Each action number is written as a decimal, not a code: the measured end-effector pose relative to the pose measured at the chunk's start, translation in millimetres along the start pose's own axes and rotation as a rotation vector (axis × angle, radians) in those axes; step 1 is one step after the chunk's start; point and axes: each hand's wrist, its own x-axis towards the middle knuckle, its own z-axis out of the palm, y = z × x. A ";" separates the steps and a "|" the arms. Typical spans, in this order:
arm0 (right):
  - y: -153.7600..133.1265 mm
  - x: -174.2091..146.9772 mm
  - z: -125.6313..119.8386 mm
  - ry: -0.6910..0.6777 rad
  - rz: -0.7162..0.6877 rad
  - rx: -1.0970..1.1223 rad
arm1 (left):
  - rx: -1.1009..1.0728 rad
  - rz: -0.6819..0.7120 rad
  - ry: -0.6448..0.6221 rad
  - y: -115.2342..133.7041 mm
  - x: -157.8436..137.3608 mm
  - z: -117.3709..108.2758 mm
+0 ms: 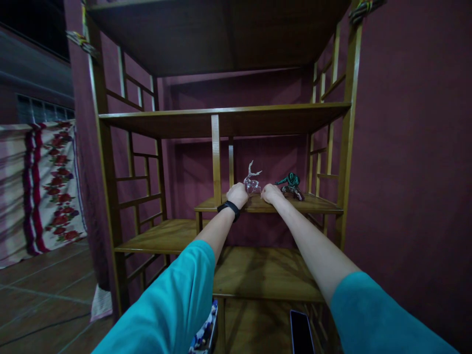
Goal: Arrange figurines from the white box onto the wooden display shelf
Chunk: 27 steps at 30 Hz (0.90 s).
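A clear glass deer figurine (252, 185) with tall antlers stands upright on the raised shelf (250, 206) of a wooden rack. My left hand (237, 195), with a black band on its wrist, is closed at the deer's left side. At the deer's other side, my right hand (271, 193) has its fingers curled in against the figurine's end. The fingertips of both hands are partly hidden. Just right of my right hand, a crouching figurine (292, 186) in a green top and patterned trousers stretches one arm toward the left.
An upright post (216, 162) stands left of my left hand, and another shelf (228, 111) runs overhead. Below lie a lower shelf (265, 270), a phone (301, 332) and a box with colourful contents (204, 332). A flowered cloth (59, 187) hangs at the left.
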 end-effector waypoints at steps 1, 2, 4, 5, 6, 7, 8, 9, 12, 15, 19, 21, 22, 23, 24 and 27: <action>-0.2 -0.6 -0.2 0.002 -0.002 0.001 | 0.003 0.008 0.003 0.0 -0.4 -0.2; -0.4 -1.2 -0.4 0.005 -0.004 0.002 | 0.008 0.013 0.003 0.2 -0.8 -0.5; -0.8 -2.3 -0.6 0.005 -0.003 0.001 | 0.018 0.015 0.002 0.6 -1.8 -1.0; -1.0 -2.6 -0.7 0.004 -0.002 -0.001 | 0.023 0.012 0.005 1.0 -2.3 -1.1; -1.2 -2.9 -0.9 0.001 -0.001 -0.004 | 0.027 0.011 0.010 1.3 -2.8 -1.1; -1.3 -3.1 -1.1 -0.002 0.000 -0.007 | 0.031 0.011 0.018 1.7 -3.3 -0.9; -1.4 -3.2 -1.3 -0.005 -0.001 -0.010 | 0.035 0.011 0.028 2.1 -3.8 -0.7; -1.4 -3.1 -1.4 -0.009 -0.004 -0.013 | 0.041 0.011 0.038 2.5 -4.2 -0.5; -1.2 -2.8 -1.8 -0.017 -0.012 -0.018 | 0.064 0.003 0.050 3.9 -5.1 -0.3; -0.8 -2.4 -1.6 -0.017 -0.015 -0.020 | 0.084 0.000 0.052 5.1 -5.6 -1.0; -0.6 -2.0 -0.8 -0.014 -0.016 -0.020 | 0.098 -0.004 0.045 5.8 -6.1 -2.0; -0.5 -1.8 -0.5 -0.013 -0.017 -0.019 | 0.096 0.006 0.044 5.8 -6.4 -2.1; -0.6 -1.7 -0.4 -0.012 -0.017 -0.020 | 0.096 0.007 0.046 5.8 -6.6 -2.0; -0.6 -1.6 -0.3 -0.012 -0.018 -0.020 | 0.096 0.007 0.050 5.9 -6.8 -1.9; -0.7 -1.4 -0.3 -0.013 -0.018 -0.022 | 0.098 0.003 0.053 6.0 -7.0 -1.9; -0.9 -1.1 -0.3 -0.016 -0.017 -0.028 | 0.108 -0.002 0.060 6.5 -7.6 -2.2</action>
